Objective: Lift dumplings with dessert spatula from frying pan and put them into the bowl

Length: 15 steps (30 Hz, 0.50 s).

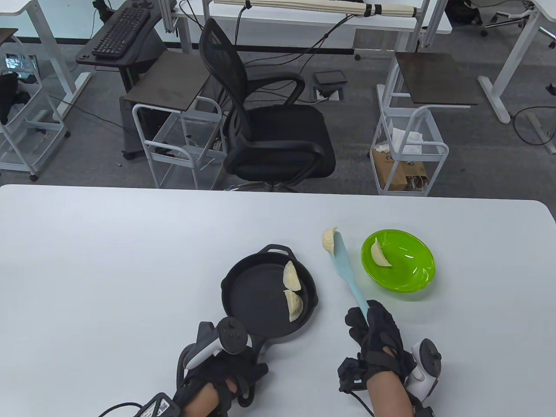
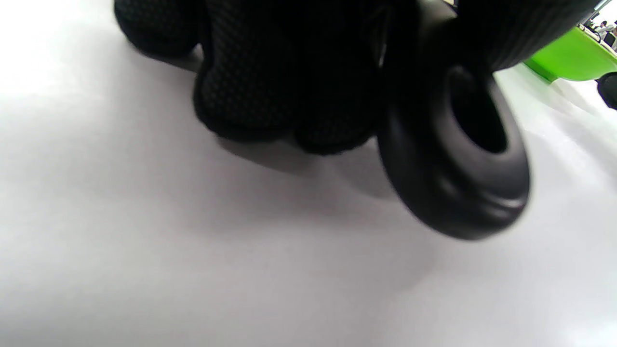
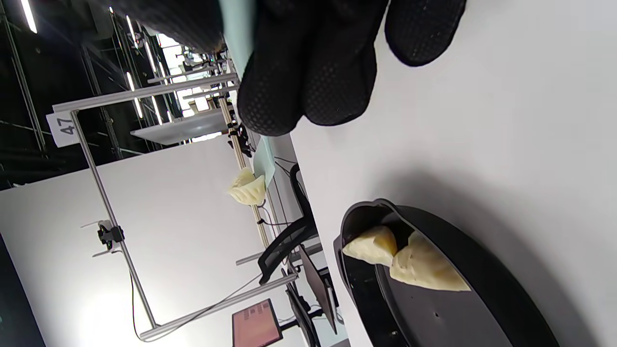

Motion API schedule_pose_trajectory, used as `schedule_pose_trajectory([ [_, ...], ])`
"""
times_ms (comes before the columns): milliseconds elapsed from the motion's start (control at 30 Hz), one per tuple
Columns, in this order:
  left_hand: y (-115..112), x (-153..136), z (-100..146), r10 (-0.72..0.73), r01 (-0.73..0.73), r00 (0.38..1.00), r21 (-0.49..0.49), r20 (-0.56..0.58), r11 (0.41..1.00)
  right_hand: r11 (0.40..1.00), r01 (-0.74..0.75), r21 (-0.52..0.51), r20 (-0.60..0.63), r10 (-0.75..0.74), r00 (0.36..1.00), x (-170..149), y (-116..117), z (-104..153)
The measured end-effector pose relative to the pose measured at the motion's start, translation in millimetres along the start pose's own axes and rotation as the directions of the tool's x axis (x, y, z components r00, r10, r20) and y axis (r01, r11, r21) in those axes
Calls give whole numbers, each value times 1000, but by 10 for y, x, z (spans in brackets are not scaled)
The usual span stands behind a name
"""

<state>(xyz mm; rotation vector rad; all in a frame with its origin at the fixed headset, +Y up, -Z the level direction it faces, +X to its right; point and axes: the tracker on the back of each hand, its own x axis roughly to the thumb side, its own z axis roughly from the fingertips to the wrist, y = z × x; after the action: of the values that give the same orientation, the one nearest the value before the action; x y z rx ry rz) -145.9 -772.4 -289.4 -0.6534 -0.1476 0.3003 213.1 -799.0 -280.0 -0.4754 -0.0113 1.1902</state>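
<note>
A black frying pan (image 1: 252,282) sits on the white table with two dumplings (image 1: 292,276) (image 1: 295,305) along its right side; they also show in the right wrist view (image 3: 405,255). My left hand (image 1: 236,369) grips the pan's handle, whose ring end (image 2: 458,159) fills the left wrist view. My right hand (image 1: 375,332) grips the handle of a light blue spatula (image 1: 345,269). One dumpling (image 1: 329,240) rides on the blade tip, held above the table between the pan and the green bowl (image 1: 415,280). Another dumpling (image 1: 380,255) lies inside the bowl.
A black office chair (image 1: 269,130) and white wire carts (image 1: 408,147) stand beyond the table's far edge. The white table (image 1: 108,260) stretches bare to the left of the pan.
</note>
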Motion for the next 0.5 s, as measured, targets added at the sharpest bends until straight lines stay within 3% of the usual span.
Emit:
schedule_pose_trajectory([
  [500,0,1,-1,0,0,1000,0,0,1000,989,58,-134,46,-52,998,73,-169,18],
])
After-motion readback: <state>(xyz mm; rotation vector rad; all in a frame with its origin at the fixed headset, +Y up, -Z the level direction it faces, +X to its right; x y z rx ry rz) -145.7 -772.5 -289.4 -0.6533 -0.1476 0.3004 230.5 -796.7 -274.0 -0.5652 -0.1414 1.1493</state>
